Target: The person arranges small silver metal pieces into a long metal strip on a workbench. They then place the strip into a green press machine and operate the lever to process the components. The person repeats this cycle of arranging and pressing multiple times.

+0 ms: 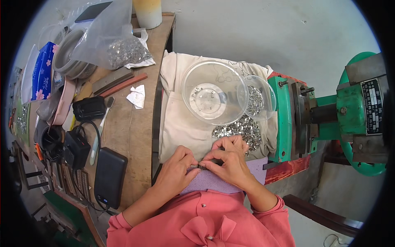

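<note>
Clear glossy plastic bowl (214,92), shiny metal bits (240,131) on matt cream cloth (181,127), worn rough wooden bench (133,123), crinkled clear plastic bag (109,37), matt black power bank (110,177), green painted metal press (284,119), soft pink blouse (205,222).

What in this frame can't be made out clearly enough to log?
- Head view: the small metal part pinched between the left hand and right hand is mostly covered by fingertips; its shape is unreadable.
- The loose metal pieces on the cloth are too small to tell apart.
- The bag of parts blurs its contents.
- The green machine is cut off by the fisheye rim.
</note>
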A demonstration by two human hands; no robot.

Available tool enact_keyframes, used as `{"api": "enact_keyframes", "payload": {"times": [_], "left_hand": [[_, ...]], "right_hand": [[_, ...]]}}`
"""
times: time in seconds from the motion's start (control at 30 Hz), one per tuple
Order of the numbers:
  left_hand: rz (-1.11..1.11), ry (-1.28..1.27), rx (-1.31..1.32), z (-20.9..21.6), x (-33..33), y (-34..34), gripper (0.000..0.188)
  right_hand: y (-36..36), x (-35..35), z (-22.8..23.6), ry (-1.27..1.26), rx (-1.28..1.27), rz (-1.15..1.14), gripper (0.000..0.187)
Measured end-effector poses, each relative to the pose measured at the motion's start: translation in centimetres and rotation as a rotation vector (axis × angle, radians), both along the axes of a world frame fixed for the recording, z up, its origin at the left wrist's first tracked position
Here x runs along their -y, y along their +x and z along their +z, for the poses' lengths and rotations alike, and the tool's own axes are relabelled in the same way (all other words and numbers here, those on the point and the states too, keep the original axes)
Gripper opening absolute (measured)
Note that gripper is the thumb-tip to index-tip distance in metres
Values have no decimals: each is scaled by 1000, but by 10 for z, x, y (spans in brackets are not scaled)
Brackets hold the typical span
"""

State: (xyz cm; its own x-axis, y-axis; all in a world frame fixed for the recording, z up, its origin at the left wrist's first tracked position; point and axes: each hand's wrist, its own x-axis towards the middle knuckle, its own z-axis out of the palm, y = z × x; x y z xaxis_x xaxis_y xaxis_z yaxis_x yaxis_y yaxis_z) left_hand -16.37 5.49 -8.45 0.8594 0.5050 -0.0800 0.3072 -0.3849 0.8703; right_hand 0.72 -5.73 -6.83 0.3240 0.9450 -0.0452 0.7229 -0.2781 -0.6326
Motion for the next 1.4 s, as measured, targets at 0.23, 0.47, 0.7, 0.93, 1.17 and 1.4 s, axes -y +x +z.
{"api": "enact_keyframes", "payload": {"times": [0.23,0.47,0.7,0.93,1.17,1.4], "left_hand": [[3,-35,-18,1,0,-1,22],[-3,-27,-18,1,0,0,22],[-11,-75,-49,7,-1,1,24],[-7,-39,-19,2,0,0,23],[0,-60,-21,1,0,0,22],[-8,-26,-41,1,-1,1,23]], "right_hand": [[8,10,1,1,42,-9,19],[10,12,3,-2,43,-12,20],[7,9,2,3,57,-17,19],[13,16,4,-24,64,-25,19],[18,20,6,-35,89,-8,19],[17,16,5,-27,75,2,18]]}}
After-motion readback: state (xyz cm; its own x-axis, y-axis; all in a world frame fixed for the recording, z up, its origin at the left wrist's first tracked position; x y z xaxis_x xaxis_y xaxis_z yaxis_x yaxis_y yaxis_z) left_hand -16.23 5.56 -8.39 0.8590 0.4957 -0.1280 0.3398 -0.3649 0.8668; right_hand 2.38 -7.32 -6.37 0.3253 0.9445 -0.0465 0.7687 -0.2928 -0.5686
